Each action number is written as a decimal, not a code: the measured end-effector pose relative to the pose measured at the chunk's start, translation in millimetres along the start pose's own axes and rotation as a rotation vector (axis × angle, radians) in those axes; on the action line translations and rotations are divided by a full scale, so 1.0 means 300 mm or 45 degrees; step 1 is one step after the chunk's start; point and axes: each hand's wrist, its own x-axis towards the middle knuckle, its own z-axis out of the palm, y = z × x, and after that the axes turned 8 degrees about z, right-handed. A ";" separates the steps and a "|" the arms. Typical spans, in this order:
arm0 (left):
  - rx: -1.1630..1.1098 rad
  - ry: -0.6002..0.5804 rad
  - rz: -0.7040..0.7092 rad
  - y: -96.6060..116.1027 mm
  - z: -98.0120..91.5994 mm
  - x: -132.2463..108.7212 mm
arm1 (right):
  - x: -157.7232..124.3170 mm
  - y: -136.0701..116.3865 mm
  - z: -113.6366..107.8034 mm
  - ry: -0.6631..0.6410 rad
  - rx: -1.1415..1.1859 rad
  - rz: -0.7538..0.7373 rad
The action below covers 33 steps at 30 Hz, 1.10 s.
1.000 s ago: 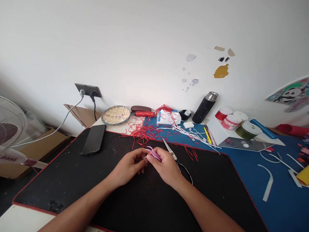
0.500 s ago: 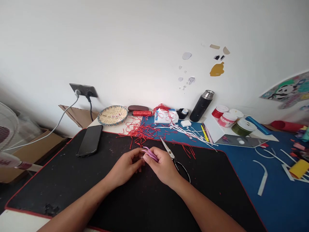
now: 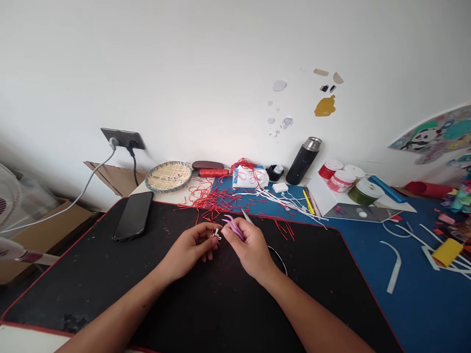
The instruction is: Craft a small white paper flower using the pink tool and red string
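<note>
Between the thumb and fingers of my left hand (image 3: 193, 245) is a small red and white knotted cord piece (image 3: 216, 236). My right hand (image 3: 250, 247) is closed on purple tweezers (image 3: 234, 227), whose curved tips point up and to the left, apart from the knotted piece. Partly hidden behind my right hand lies a pair of scissors (image 3: 247, 216) on the black mat (image 3: 221, 304). Cut red cords (image 3: 217, 198) are scattered just beyond both hands.
A phone (image 3: 133, 215) lies at the left of the mat. Along the wall stand a woven basket (image 3: 168, 176), a red thread spool (image 3: 214, 173), a black flask (image 3: 303, 161) and ribbon spools (image 3: 341, 181). White cords (image 3: 290, 202) lie on the blue surface.
My right hand and the tweezers have moved slightly away from my left hand, and the red and white piece now shows. The whole view has shifted a little.
</note>
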 end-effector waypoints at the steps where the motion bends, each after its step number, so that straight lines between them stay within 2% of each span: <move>1: -0.024 0.010 -0.010 0.002 -0.001 0.001 | 0.004 0.002 -0.003 0.014 0.007 0.008; 14: -0.247 0.084 -0.003 0.008 0.000 0.002 | 0.022 0.031 -0.006 -0.035 0.011 0.108; 33: -0.105 0.151 0.023 0.013 -0.010 -0.002 | 0.026 0.051 0.007 -0.135 0.041 0.150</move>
